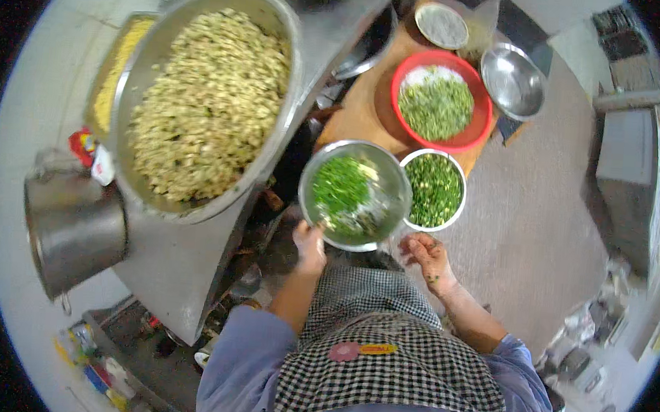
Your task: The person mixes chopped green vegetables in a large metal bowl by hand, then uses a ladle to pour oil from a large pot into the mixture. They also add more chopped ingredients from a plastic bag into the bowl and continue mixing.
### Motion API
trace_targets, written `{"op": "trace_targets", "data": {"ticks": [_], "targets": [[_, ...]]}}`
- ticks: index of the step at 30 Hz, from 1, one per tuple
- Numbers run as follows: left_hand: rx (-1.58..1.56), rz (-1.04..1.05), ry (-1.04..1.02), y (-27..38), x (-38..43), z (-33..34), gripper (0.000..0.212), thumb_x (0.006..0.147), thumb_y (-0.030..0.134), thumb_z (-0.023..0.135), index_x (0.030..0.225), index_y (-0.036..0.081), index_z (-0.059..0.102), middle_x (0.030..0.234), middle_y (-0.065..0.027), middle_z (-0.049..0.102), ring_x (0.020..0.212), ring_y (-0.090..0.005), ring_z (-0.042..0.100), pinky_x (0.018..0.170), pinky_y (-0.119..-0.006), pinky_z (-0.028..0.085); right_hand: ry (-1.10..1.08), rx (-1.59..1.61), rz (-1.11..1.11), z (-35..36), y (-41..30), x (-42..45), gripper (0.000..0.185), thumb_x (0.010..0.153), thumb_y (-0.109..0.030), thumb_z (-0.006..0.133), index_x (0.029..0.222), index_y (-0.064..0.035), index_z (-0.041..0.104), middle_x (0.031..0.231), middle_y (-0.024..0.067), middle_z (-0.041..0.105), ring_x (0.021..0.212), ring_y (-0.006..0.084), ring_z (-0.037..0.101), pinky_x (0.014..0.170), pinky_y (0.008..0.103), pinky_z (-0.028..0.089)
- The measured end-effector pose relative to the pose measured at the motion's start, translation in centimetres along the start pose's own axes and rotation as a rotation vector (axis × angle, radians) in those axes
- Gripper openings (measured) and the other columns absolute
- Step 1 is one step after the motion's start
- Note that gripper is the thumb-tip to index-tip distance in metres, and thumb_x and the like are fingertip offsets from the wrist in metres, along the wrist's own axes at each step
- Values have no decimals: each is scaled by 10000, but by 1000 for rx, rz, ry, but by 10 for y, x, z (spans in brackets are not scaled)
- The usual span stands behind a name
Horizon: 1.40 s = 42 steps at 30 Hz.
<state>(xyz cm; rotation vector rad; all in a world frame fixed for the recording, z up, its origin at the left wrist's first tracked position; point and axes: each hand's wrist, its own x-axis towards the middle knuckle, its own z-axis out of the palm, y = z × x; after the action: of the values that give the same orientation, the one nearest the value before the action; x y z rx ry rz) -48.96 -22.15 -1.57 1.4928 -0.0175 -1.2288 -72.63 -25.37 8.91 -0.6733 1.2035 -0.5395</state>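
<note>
My left hand [310, 247] grips the near rim of a stainless steel bowl [389, 209]. Inside that bowl lie finely chopped greens [341, 185], a little pale chopped stuff and some white matter. Close to the bowl's near right side is my right hand [428, 262], its fingers curled and bits of green stuck to it; whether it pinches anything is unclear. Beside the bowl, a smaller white-rimmed bowl [463, 200] is full of chopped green vegetables [433, 189]. Farther back, a red plastic basin [485, 116] holds shredded pale-green vegetable with a white granular heap.
A large metal basin [291, 90] of pale diced food stands on the steel counter [162, 269] to the left. Nearby are a steel pot [76, 236] and a yellow-filled tray [124, 69]. Atop the wooden table [358, 114] sits a bowl of white granules [442, 26], near a shiny metal bowl [513, 81].
</note>
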Motion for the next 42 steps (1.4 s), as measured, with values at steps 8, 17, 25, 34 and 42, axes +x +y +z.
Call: {"op": "trace_targets", "data": {"ticks": [8, 17, 25, 34, 42], "targets": [[-135, 319, -233, 110, -135, 97, 89, 757, -47, 491, 801, -8, 558, 728, 19, 530, 628, -52, 454, 564, -210, 392, 389, -400, -834, 39, -124, 12, 492, 892, -216, 431, 1299, 22, 293, 1346, 170, 288, 1246, 262, 270, 1032, 340, 184], [-36, 664, -269, 232, -96, 88, 180, 692, -93, 498, 834, -14, 574, 851, -4, 504, 747, -74, 463, 636, -219, 385, 432, 37, -1260, 172, -253, 105, 305, 876, -173, 463, 1132, -11, 499, 1105, 112, 507, 1052, 210, 453, 952, 323, 312], [343, 995, -13, 389, -52, 38, 87, 696, -112, 513, 709, -27, 499, 685, -8, 461, 528, -56, 388, 447, -232, 322, -65, -141, -1337, 362, -314, 121, 219, 751, -222, 623, 815, -13, 613, 847, 110, 582, 861, 226, 531, 812, 319, 398], [-40, 1069, 23, 462, 30, -12, 182, 740, -68, 435, 812, 11, 582, 755, 3, 563, 648, -60, 480, 601, -203, 398, -396, -979, -1468, 421, -310, 129, 235, 728, -286, 585, 859, -101, 645, 809, 137, 611, 766, 304, 575, 732, 391, 442], [321, 1516, 217, 487, 42, -9, 317, 628, -137, 439, 910, -67, 566, 1035, -113, 596, 574, -63, 386, 510, -199, 347, -764, -1501, -907, 372, -313, 148, 234, 771, -329, 548, 823, -124, 647, 733, 150, 609, 716, 333, 583, 660, 424, 453]]}}
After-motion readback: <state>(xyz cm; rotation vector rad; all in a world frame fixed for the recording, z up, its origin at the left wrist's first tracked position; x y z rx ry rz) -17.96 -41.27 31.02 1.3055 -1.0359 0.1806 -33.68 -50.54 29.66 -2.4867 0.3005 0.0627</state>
